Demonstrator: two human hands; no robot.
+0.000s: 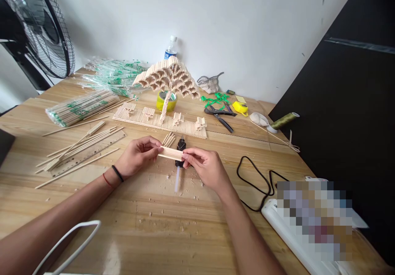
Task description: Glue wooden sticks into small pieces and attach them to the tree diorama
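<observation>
Between my two hands is a small panel of short wooden sticks (170, 153) laid side by side. The fingers of my left hand (143, 153) pinch its left end, and those of my right hand (203, 164) pinch its right end. Just behind the panel lies a black glue gun (181, 144), with a clear glue stick (177, 179) jutting toward me. A few short cut sticks (168, 139) rest beside it. Farther back stands a model umbrella (168, 77) made of sticks, on a flat stick base (188, 129) with small stick seats.
Long sticks and a ruler (89, 152) lie at left, near a packed stick bundle (83, 107). A fan (37, 24) stands at far left. Black pliers (222, 121) and a yellow tape measure (240, 108) are at back right. A black cord (254, 180) loops at right.
</observation>
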